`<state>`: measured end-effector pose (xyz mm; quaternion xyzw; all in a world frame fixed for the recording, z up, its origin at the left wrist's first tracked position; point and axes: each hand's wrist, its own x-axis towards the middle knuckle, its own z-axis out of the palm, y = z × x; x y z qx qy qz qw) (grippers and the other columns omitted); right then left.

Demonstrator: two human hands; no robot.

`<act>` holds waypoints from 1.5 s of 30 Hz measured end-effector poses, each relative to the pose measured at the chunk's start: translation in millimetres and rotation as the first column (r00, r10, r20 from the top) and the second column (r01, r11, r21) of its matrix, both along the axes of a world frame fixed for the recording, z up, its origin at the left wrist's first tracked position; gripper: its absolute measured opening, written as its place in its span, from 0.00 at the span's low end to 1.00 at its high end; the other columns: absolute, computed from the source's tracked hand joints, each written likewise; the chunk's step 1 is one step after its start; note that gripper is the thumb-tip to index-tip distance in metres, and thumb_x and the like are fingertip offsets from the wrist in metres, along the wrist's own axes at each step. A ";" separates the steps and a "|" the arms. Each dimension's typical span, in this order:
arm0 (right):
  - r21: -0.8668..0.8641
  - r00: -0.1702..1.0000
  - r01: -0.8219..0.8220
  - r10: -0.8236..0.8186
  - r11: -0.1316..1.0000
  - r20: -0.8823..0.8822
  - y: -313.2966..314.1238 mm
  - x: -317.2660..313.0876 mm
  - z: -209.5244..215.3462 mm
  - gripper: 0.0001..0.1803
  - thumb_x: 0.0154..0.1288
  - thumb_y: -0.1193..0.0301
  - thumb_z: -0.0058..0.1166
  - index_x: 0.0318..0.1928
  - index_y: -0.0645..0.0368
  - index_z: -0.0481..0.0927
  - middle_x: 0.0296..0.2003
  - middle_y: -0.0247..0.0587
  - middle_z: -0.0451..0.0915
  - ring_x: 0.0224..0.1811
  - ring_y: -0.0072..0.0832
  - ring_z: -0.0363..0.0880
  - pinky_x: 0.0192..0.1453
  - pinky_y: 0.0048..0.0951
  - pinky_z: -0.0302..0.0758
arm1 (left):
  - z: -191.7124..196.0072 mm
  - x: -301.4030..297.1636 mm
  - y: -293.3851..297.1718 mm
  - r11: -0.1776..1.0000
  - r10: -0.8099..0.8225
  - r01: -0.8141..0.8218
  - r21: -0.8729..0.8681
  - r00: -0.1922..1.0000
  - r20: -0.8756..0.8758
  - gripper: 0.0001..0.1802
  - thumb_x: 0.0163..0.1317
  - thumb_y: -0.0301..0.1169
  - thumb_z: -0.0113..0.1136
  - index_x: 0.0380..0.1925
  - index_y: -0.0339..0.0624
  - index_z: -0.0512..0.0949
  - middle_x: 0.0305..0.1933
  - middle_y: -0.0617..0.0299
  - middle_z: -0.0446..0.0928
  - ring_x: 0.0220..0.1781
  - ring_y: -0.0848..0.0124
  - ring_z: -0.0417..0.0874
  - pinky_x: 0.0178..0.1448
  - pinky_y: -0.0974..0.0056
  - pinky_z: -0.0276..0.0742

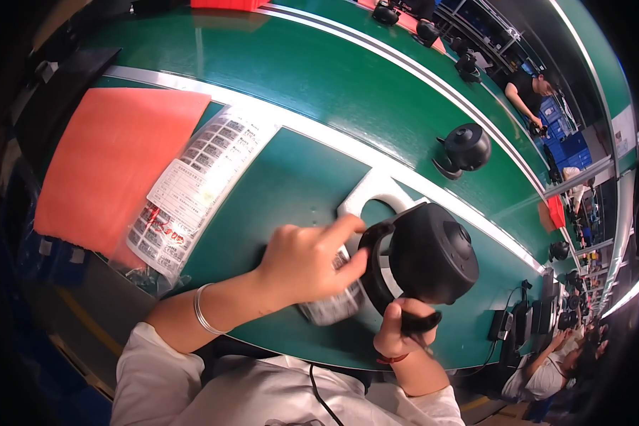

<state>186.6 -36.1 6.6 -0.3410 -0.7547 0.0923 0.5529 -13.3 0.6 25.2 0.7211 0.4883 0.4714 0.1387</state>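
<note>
A black, rounded kettle-like appliance (pixel 433 255) with a knob on its lid is tilted on its side over the green bench, its underside toward the left. My right hand (pixel 405 330) grips its black handle from below. My left hand (pixel 309 263) is beside the underside, thumb and index finger stretched out and apart near the black rim; whether they touch it I cannot tell. Below my left hand lies a blurred sheet of printed labels (pixel 334 305). Behind the appliance rests a white foam holder (pixel 373 188) with a rounded cut-out.
To the left are an orange-red sheet (pixel 113 163) and a clear bag of printed labels (pixel 195 184). Another black appliance (pixel 467 147) stands on the green conveyor (pixel 319 78). Black devices with cables (pixel 504 323) sit at the right. Other people work farther off.
</note>
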 end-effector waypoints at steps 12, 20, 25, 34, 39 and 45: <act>-0.220 0.983 0.142 -0.164 0.965 -0.087 4.4 -17.7 5.0 0.07 0.53 0.83 0.64 0.29 0.64 0.78 0.17 0.35 0.77 0.13 0.18 0.69 0.20 0.18 0.66 | -10.7 -4.4 19.7 0.884 0.219 -0.099 0.456 0.951 -0.217 0.09 0.49 0.30 0.70 0.32 0.48 0.83 0.18 0.69 0.69 0.16 0.72 0.73 0.21 0.68 0.65; -0.034 0.997 0.077 -0.077 0.996 -0.002 14.8 -3.6 22.8 0.09 0.51 0.81 0.66 0.29 0.61 0.78 0.14 0.32 0.70 0.13 0.26 0.69 0.20 0.24 0.66 | -10.1 6.8 20.7 0.898 0.148 -0.031 0.440 0.961 -0.235 0.12 0.46 0.29 0.72 0.34 0.46 0.85 0.16 0.67 0.68 0.15 0.69 0.70 0.22 0.65 0.67; 0.129 0.909 0.312 -0.335 0.941 0.247 13.8 72.6 40.2 0.11 0.46 0.82 0.63 0.32 0.59 0.78 0.17 0.38 0.73 0.17 0.33 0.76 0.23 0.29 0.73 | -11.6 12.6 10.3 0.970 0.000 0.057 0.237 0.972 -0.234 0.19 0.47 0.27 0.71 0.43 0.44 0.84 0.17 0.63 0.70 0.15 0.65 0.71 0.21 0.63 0.68; 0.399 0.165 0.677 -0.656 0.618 0.737 3.6 270.2 -21.4 0.08 0.48 0.71 0.57 0.31 0.51 0.74 0.19 0.35 0.75 0.19 0.35 0.77 0.21 0.35 0.71 | -2.3 22.1 -4.2 0.989 -0.148 0.145 -0.029 0.976 -0.159 0.16 0.48 0.27 0.68 0.41 0.43 0.84 0.30 0.53 0.83 0.24 0.61 0.84 0.29 0.64 0.79; 0.219 0.136 0.781 -0.503 0.584 0.854 2.0 292.0 -14.0 0.23 0.59 0.43 0.56 0.33 0.51 0.80 0.19 0.42 0.79 0.19 0.41 0.80 0.21 0.39 0.73 | -6.4 22.1 -5.0 0.989 -0.146 0.141 -0.042 0.981 -0.127 0.15 0.49 0.28 0.68 0.40 0.43 0.84 0.30 0.53 0.84 0.24 0.62 0.84 0.29 0.64 0.79; 0.151 0.454 0.686 -0.581 0.712 0.676 32.7 249.6 -11.7 0.12 0.57 0.58 0.62 0.34 0.52 0.82 0.24 0.40 0.82 0.24 0.38 0.82 0.27 0.36 0.78 | -1.4 19.4 -1.0 0.971 -0.164 0.121 -0.207 0.965 -0.204 0.23 0.53 0.33 0.65 0.52 0.50 0.80 0.22 0.55 0.80 0.20 0.60 0.82 0.25 0.61 0.76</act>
